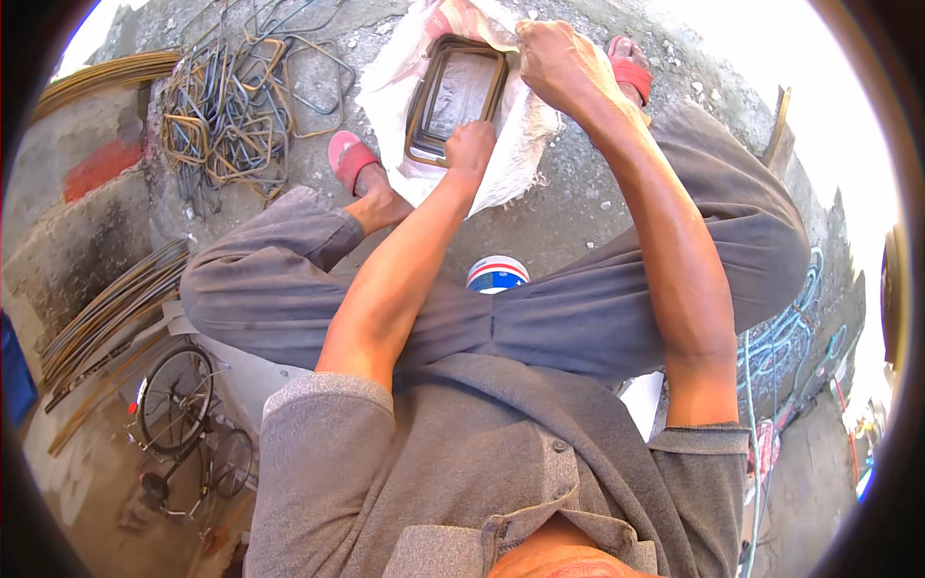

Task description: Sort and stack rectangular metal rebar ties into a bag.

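Observation:
Between my feet a white woven sack (385, 96) is spread on the ground. A stack of rectangular bent steel-bar stirrups (416, 116) lies on it, dark with rusty edges. My left hand (470, 146) is closed around the near right corner of that stack. Beyond and to the right, my right hand (562, 65) is closed at the sack's right edge, with a fold of the cloth meeting its fingers. Its fingertips are partly hidden by the back of the hand.
A tangled heap of bent steel bars (226, 125) lies at the far left. Long bar bundles (106, 308) rest on the left, near a bicycle (178, 405). Blue rope (780, 332) hangs at right. A round white-and-blue container (497, 275) sits beneath me.

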`<state>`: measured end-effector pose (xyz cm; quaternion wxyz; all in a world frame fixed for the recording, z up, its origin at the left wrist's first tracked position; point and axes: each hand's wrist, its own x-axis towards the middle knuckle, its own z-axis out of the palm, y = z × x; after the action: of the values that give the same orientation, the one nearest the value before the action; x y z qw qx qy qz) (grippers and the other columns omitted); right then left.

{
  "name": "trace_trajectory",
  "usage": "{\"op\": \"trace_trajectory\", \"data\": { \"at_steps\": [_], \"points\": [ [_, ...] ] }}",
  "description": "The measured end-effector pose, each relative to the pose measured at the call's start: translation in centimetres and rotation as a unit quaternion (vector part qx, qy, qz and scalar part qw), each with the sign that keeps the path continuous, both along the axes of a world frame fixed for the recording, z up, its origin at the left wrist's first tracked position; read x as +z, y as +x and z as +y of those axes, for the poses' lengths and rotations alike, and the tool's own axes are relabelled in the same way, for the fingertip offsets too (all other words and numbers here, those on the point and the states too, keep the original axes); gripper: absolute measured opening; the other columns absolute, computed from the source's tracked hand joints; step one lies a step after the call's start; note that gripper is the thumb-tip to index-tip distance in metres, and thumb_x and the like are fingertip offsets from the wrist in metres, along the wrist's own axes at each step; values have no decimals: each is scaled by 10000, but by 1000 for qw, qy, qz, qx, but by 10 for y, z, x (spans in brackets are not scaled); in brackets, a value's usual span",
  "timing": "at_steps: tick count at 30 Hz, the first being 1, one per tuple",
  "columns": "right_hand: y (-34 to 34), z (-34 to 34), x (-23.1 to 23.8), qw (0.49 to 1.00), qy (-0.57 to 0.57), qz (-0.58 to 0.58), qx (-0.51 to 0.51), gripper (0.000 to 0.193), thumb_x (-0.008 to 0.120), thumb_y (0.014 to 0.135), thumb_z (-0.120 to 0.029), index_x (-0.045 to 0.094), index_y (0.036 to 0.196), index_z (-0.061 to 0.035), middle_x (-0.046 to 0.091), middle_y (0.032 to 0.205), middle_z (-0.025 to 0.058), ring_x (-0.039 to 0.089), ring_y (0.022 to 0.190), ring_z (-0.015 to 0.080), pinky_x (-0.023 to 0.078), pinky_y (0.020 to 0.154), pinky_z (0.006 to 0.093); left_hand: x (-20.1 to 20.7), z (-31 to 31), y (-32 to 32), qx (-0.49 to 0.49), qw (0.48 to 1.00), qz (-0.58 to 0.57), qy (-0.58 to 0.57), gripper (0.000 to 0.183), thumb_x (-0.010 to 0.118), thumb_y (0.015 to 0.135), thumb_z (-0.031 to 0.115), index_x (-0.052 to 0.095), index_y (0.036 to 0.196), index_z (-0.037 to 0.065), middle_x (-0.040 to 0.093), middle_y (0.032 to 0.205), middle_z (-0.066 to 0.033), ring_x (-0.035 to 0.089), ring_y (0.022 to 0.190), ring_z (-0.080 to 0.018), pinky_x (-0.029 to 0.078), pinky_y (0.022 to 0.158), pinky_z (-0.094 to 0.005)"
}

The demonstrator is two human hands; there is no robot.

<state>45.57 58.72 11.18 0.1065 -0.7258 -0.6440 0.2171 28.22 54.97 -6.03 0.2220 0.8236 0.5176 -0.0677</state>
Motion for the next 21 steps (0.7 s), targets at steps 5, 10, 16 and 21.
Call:
{"op": "trace_trajectory", "data": {
  "at_steps": [5,10,16,21],
  "points": [
    [-3,0,1,1000,11,15,9,239,484,790,-65,627,965,11,637,885,272,627,869,442,496,764,505,-4,-7,0,-18,998,35,41,179,550,822,102,710,753,58,709,796,-123,713,779,-299,584,591,-404],
    [0,1,-4,1000,-5,6,-3,236,502,780,-68,633,963,4,638,892,270,629,876,438,499,760,495,-7,-3,3,2,999,17,36,170,560,815,98,708,740,64,707,772,-122,715,771,-296,580,562,-404],
    [0,-4,-2,1000,10,12,-9,239,496,797,-78,635,975,-2,642,932,264,630,893,433,502,770,492,-44,-3,11,-10,995,79,55,198,546,838,137,719,760,81,715,811,-107,713,755,-286,577,578,-390],
    [-6,-4,-5,1000,15,7,-1,250,493,802,-83,636,992,-5,644,958,258,629,905,436,501,783,493,-56,-3,3,17,1000,17,19,210,524,854,134,714,797,64,709,827,-140,710,797,-309,580,631,-411]
  ]
}}
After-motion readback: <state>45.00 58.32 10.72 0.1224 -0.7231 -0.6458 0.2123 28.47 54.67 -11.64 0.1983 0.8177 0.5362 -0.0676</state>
